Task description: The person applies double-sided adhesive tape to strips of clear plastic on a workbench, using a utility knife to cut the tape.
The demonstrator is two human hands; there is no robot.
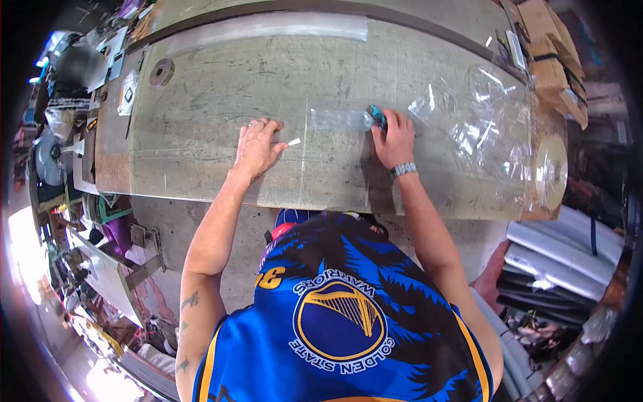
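My left hand (pixel 258 146) rests on the worktable (pixel 221 87) with its fingers apart, the thumb beside a small white piece (pixel 293 142). Whether the thumb touches that piece is hard to tell. My right hand (pixel 394 139), with a metal watch band on the wrist, is closed round a small teal and black tool (pixel 376 116). Under and left of the tool lies a clear plastic strip (pixel 338 120). A clear sheet covers much of the tabletop around both hands.
Crumpled clear plastic (pixel 479 124) lies at the right, near a tape roll (pixel 551 171). A round disc (pixel 161 72) sits at the left. A long pale strip (pixel 268 30) lies at the back. Cardboard (pixel 549 50) stands back right; wrapped rolls (pixel 556 261) lie below the right edge.
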